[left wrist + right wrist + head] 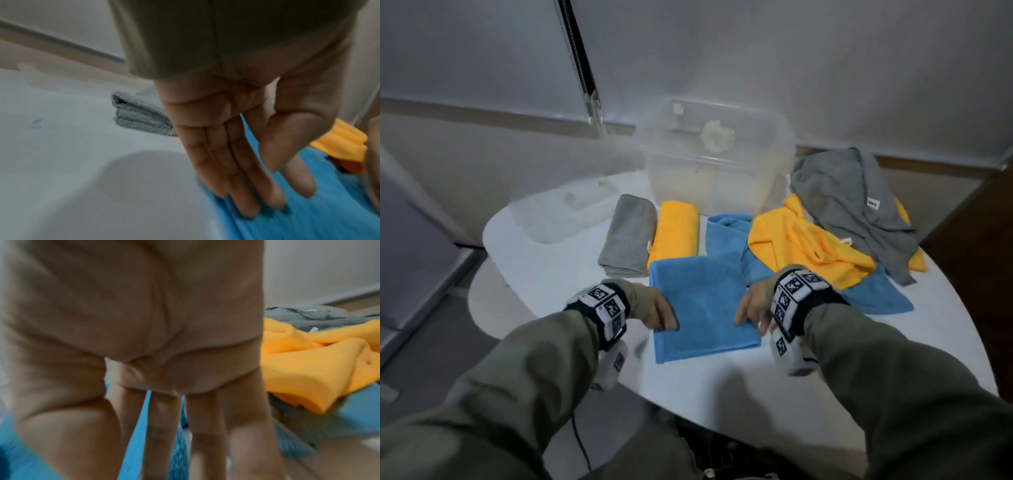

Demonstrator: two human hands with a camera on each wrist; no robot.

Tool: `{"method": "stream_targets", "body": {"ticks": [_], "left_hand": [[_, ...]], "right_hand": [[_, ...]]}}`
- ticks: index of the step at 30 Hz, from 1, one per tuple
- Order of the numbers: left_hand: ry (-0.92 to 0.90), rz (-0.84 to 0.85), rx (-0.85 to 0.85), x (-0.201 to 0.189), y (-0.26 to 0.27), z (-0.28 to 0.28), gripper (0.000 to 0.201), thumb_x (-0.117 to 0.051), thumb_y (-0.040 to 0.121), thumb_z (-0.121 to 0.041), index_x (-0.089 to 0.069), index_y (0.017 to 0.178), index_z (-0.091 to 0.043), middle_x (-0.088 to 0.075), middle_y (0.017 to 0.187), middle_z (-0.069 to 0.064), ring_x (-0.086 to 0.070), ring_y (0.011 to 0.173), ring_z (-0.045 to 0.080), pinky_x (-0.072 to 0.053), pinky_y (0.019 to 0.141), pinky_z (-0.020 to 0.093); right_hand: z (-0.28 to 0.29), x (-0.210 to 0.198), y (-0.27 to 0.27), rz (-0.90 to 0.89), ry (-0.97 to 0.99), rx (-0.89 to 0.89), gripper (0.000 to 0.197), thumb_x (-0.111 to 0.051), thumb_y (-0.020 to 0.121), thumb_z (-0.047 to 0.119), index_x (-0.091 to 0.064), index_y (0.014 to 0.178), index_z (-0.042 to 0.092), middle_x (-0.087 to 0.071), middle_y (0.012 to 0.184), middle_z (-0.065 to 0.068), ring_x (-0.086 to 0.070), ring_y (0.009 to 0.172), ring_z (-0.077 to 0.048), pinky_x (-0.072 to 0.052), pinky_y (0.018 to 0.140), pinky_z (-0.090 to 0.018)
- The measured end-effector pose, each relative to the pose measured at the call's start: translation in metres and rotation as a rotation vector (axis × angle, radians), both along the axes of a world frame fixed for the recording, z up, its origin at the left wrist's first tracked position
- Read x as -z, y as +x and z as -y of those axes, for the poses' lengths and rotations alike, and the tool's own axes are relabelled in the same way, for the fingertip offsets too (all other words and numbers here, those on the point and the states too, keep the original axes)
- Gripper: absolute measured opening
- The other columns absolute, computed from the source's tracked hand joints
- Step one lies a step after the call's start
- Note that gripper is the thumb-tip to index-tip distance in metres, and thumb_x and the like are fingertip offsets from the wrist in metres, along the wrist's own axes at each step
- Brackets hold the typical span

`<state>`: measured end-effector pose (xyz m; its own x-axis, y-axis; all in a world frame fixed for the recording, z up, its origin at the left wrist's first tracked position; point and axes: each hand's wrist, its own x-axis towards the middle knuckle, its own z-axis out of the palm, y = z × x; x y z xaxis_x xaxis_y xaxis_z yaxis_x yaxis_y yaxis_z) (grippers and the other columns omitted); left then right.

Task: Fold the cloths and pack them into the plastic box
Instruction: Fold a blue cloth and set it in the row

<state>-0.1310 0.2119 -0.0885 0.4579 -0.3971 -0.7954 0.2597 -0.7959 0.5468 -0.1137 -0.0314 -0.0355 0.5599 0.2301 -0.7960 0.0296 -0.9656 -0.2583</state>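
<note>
A folded blue cloth (703,308) lies flat on the white table (722,387) in front of me. My left hand (662,313) rests with straight fingers (242,186) on the left edge of this blue cloth (308,216). My right hand (751,308) lies with straight fingers (164,434) on its right edge. Behind it lie a folded grey cloth (628,236) and a folded yellow cloth (676,233). The clear plastic box (715,161) stands at the back. To the right is a loose pile: yellow cloth (808,246), grey cloth (856,202), blue cloth (880,294).
The box's clear lid (565,209) lies at the table's back left. Something pale (717,135) shows through the box's wall. The wall is close behind the table. The table's front edge curves just before my arms.
</note>
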Motion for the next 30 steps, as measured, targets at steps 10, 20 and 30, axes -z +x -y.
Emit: {"method": "stream_targets", "body": {"ticks": [10,20,30], "left_hand": [[0.283,0.715,-0.426,-0.034,0.036,0.006,0.034,-0.063,0.082,-0.045,-0.058,0.101,-0.017,-0.055,0.097,0.001,-0.052,0.092,0.021,-0.043,0.084,0.032],[0.537,0.622,-0.059,-0.015,0.042,0.004,0.050,-0.061,0.084,-0.018,-0.042,0.131,-0.017,-0.043,0.130,0.009,-0.043,0.120,0.028,-0.040,0.101,0.036],[0.556,0.620,-0.027,-0.016,0.039,0.005,0.038,-0.061,0.080,-0.031,-0.051,0.116,-0.021,-0.049,0.115,0.006,-0.047,0.103,0.024,-0.044,0.085,0.034]], "right_hand": [[-0.028,0.004,0.068,0.431,0.038,0.051,0.042,-0.037,0.096,0.006,-0.047,0.132,0.024,-0.045,0.137,-0.014,-0.055,0.103,-0.029,-0.044,0.086,-0.031],[-0.028,0.044,0.059,0.379,-0.154,-0.034,0.064,-0.052,0.093,0.029,-0.017,0.146,0.024,-0.023,0.147,-0.018,-0.051,0.112,-0.036,-0.046,0.087,-0.039],[-0.024,0.043,0.058,0.299,0.044,0.244,0.063,-0.060,0.085,0.014,-0.032,0.142,0.015,-0.060,0.118,-0.012,-0.060,0.097,-0.029,-0.052,0.088,-0.037]]}}
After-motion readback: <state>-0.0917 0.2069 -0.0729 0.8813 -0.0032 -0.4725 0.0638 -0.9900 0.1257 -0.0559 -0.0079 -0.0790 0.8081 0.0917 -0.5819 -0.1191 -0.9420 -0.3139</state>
